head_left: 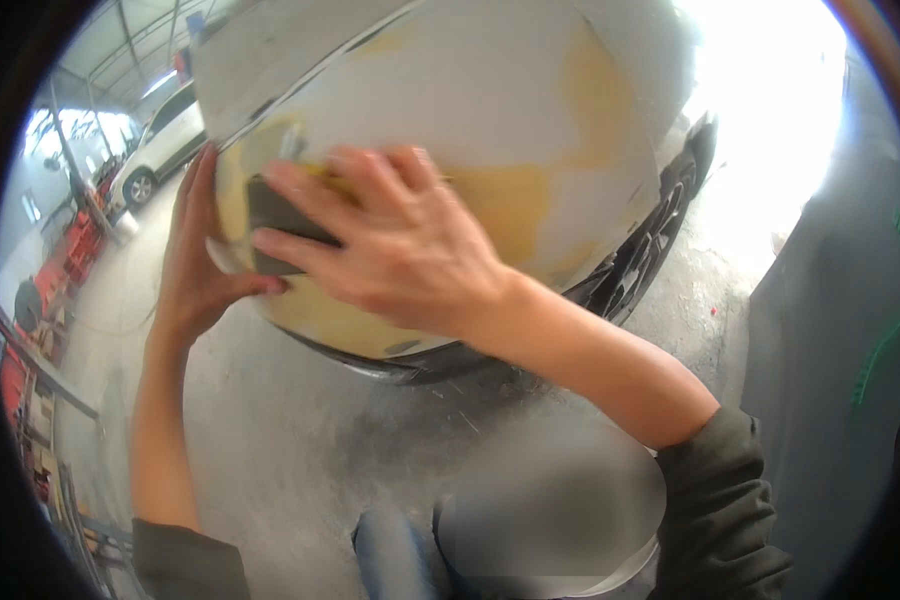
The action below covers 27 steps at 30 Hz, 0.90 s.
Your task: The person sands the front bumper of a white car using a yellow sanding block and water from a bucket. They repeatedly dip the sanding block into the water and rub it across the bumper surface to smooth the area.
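A car body panel (490, 90) in pale grey, with yellowish filler patches (510, 212) on it, fills the upper middle. My right hand (395, 235) is closed over a dark flat block (290, 225), which looks like a sanding block, and lays it against the panel's left part. Motion smears some of the right fingers. At the panel's left edge, my left hand (192, 255) is upright with fingers stretched and the thumb pointing toward the block. It appears to rest on the edge; the palm side is partly hidden.
Right of the panel is the car's wheel (660, 225). A white car (163, 140) stands far left, near red equipment (78, 245) and shelving along the wall. Below my right arm is a blurred round grey shape (550, 495). A dark grey surface rises at the right.
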Motion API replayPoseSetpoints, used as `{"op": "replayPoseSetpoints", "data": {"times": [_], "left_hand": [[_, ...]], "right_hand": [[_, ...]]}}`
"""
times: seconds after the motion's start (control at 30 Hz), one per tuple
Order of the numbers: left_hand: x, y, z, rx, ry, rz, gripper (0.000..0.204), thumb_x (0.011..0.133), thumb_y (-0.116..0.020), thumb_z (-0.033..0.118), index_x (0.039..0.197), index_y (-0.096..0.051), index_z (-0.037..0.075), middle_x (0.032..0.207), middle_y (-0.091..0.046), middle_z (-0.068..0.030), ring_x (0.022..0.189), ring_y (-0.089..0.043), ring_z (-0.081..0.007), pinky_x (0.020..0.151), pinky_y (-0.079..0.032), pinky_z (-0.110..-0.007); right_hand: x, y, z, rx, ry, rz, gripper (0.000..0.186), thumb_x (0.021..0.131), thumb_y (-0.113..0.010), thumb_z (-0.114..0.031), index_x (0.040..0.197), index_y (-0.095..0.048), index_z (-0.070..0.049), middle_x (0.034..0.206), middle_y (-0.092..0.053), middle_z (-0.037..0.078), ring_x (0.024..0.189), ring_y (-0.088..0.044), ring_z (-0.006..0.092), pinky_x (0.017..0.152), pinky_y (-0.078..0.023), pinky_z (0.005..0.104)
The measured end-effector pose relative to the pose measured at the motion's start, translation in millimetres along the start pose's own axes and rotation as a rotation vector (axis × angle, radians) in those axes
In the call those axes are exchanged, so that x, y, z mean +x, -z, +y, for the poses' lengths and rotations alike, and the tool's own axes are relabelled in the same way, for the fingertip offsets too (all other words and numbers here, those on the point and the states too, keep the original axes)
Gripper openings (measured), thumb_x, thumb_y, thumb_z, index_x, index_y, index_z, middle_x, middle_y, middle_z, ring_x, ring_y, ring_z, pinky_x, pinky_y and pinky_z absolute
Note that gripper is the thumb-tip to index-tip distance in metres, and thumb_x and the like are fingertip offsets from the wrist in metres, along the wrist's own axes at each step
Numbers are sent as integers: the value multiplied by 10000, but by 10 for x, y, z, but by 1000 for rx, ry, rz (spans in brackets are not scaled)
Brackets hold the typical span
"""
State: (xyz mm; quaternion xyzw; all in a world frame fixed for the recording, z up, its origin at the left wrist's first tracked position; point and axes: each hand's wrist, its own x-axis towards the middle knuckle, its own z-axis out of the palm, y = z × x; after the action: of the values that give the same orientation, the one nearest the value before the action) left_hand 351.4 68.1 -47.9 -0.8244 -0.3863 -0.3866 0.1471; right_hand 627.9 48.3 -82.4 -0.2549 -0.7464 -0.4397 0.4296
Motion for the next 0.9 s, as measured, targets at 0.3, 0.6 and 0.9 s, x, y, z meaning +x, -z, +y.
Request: {"op": "replayPoseSetpoints", "data": {"times": [0.3, 0.6, 0.9], "left_hand": [[149, -83, 216, -4, 35, -56, 1513, 392, -957, 576, 1642, -263, 81, 1634, -415, -152, 1501, -406, -335, 1234, -346, -493], [-20, 122, 94, -31, 142, -57, 1512, 433, -993, 516, 1652, -225, 58, 1663, -371, -138, 1482, -435, -295, 1209, -380, -463], [17, 98, 141, -39, 201, -78, 1544, 402, -968, 575, 1653, -223, 59, 1644, -409, -120, 1445, -489, -294, 1191, -402, -463]], "right_hand": [[-1156, 262, 707, -144, -245, 25, 574, 714, -804, -278, 1284, -738, -252, 1589, -476, 153, 1287, -507, 315, 1069, -435, 469], [-1028, -35, 711, -27, -121, 162, 449, 843, -752, -419, 1289, -719, -382, 1553, -518, 50, 1277, -499, 301, 990, -448, 418], [-516, 38, 711, -30, -453, 453, 492, 723, -872, -286, 1190, -784, -161, 1465, -562, 223, 1201, -522, 371, 1001, -463, 447]]}}
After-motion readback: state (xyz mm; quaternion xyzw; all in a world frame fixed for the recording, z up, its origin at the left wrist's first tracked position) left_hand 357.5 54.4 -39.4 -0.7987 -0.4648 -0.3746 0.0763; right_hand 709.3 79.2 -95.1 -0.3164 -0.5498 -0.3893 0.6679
